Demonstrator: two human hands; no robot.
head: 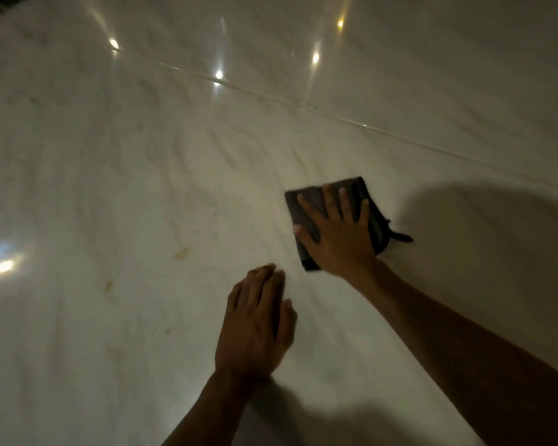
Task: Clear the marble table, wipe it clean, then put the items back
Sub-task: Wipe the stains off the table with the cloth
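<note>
I am pressing my right hand (337, 235), fingers spread flat, on the dark cloth (308, 217); my left hand (255, 326), open and empty, is bracing on the marble table (126, 188) just beside the cloth. I am risking missing the brownish stains (181, 252) farther from the cloth.

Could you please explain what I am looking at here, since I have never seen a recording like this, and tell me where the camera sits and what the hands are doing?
There is no machine here: a person wears one wide-angle camera on the head, looking down at their own bare hands. The pale, glossy surface is the marble table, with ceiling lights reflected in it and a few brownish stains toward the left. The right hand lies flat, fingers spread, on a dark folded cloth, pressing it onto the marble as for wiping. The left hand rests open on the table nearer the person, holding nothing. No other items show.
</note>
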